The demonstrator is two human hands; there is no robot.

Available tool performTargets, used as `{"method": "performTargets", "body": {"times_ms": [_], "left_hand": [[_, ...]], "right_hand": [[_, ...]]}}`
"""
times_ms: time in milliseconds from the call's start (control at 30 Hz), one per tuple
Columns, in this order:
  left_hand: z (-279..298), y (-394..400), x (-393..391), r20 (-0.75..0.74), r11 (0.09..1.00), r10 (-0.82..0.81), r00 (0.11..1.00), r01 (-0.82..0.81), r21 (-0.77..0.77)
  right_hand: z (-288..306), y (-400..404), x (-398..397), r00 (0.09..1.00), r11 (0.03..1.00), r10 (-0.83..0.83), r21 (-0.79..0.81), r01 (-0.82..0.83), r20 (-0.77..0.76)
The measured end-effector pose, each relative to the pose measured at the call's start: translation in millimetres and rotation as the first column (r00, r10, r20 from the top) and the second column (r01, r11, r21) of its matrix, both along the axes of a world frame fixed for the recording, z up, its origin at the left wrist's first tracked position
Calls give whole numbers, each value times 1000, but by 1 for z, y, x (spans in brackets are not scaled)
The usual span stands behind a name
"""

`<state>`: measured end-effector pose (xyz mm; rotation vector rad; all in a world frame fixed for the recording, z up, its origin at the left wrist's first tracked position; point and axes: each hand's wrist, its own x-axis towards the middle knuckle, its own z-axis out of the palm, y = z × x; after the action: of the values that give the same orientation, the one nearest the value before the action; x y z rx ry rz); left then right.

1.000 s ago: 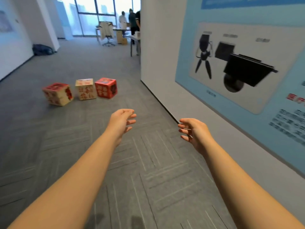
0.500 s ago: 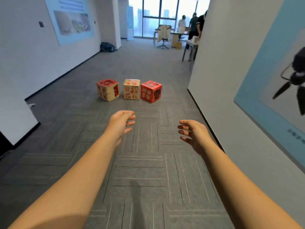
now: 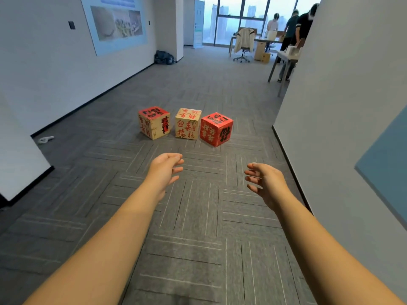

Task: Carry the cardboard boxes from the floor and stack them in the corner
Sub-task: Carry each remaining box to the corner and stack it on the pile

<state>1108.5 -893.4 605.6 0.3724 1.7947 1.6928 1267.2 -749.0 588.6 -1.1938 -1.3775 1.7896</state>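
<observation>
Three cardboard boxes sit in a row on the grey carpet floor [image 3: 198, 216], ahead of both hands and apart from them: a cream box with a red top [image 3: 154, 122] on the left, a cream box with red characters [image 3: 187, 123] in the middle, touching or nearly touching a red box [image 3: 216, 129] on the right. The left hand [image 3: 165, 169] reaches forward with fingers relaxed and slightly spread, holding nothing; it points toward the middle box. The right hand [image 3: 265, 181] is likewise held out, palm facing inward, fingers loosely spread, empty. Bare carpet lies between the hands and the boxes. A white wall [image 3: 330, 128] runs along the right. Far back, an office chair [image 3: 243, 44] stands by a desk [image 3: 267, 40] where people stand. A dark bag [image 3: 164, 57] lies against the left wall.
</observation>
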Motion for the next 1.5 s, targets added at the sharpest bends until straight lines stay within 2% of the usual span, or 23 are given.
{"method": "performTargets", "body": {"times_ms": [233, 500, 933, 1200, 1367, 1500], "left_hand": [[-22, 138, -119, 15, 1000, -22, 1000, 23, -20], [-5, 298, -277, -9, 998, -54, 998, 54, -20], [-33, 552, -448, 4, 996, -77, 997, 77, -47], [-21, 715, -548, 15, 996, -66, 998, 67, -59], [-44, 792, -610, 71, 994, -73, 995, 78, -71], [-73, 861, -673, 94, 983, -138, 986, 148, -113]], "right_hand": [[-24, 133, -106, 996, 996, -86, -28, 86, 22], [-4, 287, -256, 993, 993, -120, -6, 120, -5], [-25, 543, -427, 992, 992, -123, -38, 123, -6], [-10, 702, -532, 992, 991, -123, -53, 123, 1], [-30, 773, -594, 991, 987, -131, -85, 134, 37], [-59, 833, -643, 978, 974, -195, -98, 203, 80]]}}
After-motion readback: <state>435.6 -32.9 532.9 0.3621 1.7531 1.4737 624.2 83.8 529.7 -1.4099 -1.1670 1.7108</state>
